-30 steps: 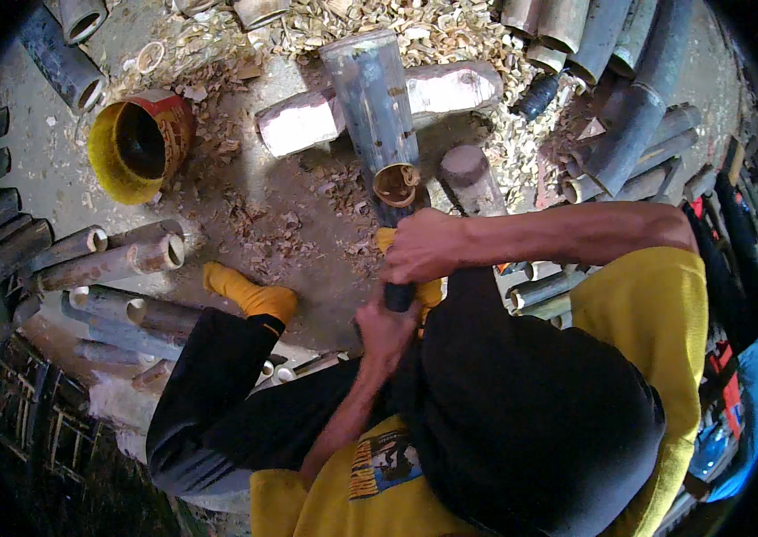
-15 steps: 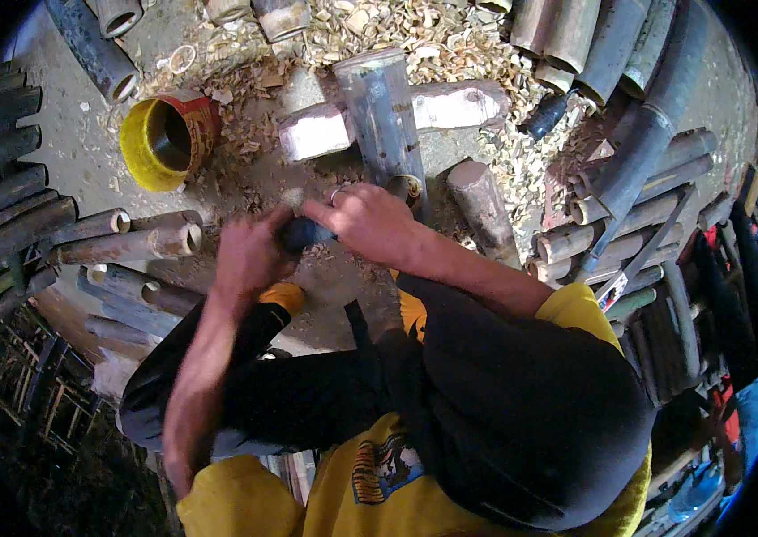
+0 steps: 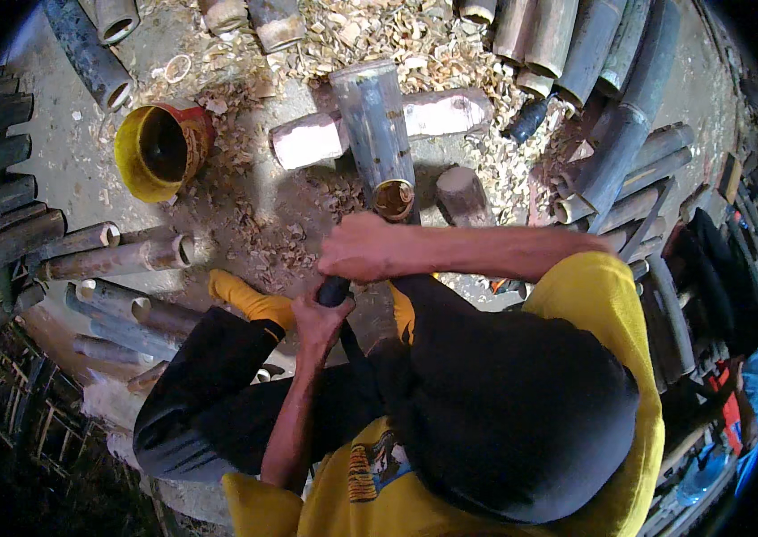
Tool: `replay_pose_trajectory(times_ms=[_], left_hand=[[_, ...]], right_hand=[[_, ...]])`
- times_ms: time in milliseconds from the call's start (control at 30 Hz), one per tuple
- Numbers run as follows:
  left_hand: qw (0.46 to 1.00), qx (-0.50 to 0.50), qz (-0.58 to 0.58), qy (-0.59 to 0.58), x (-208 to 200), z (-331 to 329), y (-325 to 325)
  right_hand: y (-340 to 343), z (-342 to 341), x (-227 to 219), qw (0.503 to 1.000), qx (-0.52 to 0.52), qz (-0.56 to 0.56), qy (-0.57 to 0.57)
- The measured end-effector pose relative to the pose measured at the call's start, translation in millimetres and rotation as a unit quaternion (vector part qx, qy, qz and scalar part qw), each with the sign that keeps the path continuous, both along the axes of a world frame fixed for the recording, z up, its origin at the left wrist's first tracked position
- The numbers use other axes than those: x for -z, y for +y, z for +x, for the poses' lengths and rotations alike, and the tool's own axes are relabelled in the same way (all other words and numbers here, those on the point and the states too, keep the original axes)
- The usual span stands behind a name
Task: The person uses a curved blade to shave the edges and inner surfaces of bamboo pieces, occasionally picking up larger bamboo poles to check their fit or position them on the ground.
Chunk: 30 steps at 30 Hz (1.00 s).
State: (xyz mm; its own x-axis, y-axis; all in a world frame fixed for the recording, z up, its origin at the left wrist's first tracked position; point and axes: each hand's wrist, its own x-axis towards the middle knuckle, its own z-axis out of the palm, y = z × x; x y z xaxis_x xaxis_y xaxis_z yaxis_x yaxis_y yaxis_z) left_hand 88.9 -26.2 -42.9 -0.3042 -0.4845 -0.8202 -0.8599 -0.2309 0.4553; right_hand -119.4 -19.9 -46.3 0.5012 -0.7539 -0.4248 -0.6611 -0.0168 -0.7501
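Left hand (image 3: pixel 321 317), near the lap, closed around a dark cylindrical piece (image 3: pixel 335 291) whose far end points toward the right hand (image 3: pixel 356 249). The right hand is curled, its back uppermost and its fingers concealed, just beyond that end; whether it grips the piece as well cannot be told. Its forearm crosses from the right, passing just short of the brown-walled near mouth of the grey bamboo tube (image 3: pixel 372 125). The tube lies lengthwise, near to far, over a log (image 3: pixel 309 143) with pale cut faces, clear of both hands.

Compared with half a second before, the left hand has drawn back from its reach at far left toward the lap, and the right hand has swung nearer and to the left. The tube keeps its place across the log. The change suggests that the work centres for the moment on the dark piece, with the tube left supported but unheld.

Surroundings: a yellow-rimmed tin (image 3: pixel 132 159) at far left, a short wooden block (image 3: pixel 466 197) right of the tube's mouth, and pale shavings (image 3: pixel 397 36) on the floor beyond.
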Motion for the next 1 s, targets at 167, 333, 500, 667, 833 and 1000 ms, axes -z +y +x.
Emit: replay_pose_trajectory(times_ms=[167,333,500,667,833,1000], left_hand=[[0.958,0.283,-0.031,-0.017,-24,-51,-95],[0.740,0.599,-0.286,0.112,-53,-149,-167],[0.678,0.709,-0.151,0.124,-19,-174,-182],[0.888,0.457,0.037,-0.016,16,-60,-124],[0.992,0.059,0.074,-0.089,-32,-33,40],[0.998,-0.045,-0.038,0.039,-27,-42,74]], right_hand=[[8,-6,9,0.984,0.159,-0.081,-0.025],[8,-1,0,0.846,0.493,-0.195,-0.048],[11,24,14,0.821,0.557,-0.014,-0.124],[18,7,24,0.968,0.193,0.083,-0.136],[35,-11,14,0.988,-0.111,0.000,-0.105],[49,-7,6,0.990,-0.128,-0.007,-0.056]])
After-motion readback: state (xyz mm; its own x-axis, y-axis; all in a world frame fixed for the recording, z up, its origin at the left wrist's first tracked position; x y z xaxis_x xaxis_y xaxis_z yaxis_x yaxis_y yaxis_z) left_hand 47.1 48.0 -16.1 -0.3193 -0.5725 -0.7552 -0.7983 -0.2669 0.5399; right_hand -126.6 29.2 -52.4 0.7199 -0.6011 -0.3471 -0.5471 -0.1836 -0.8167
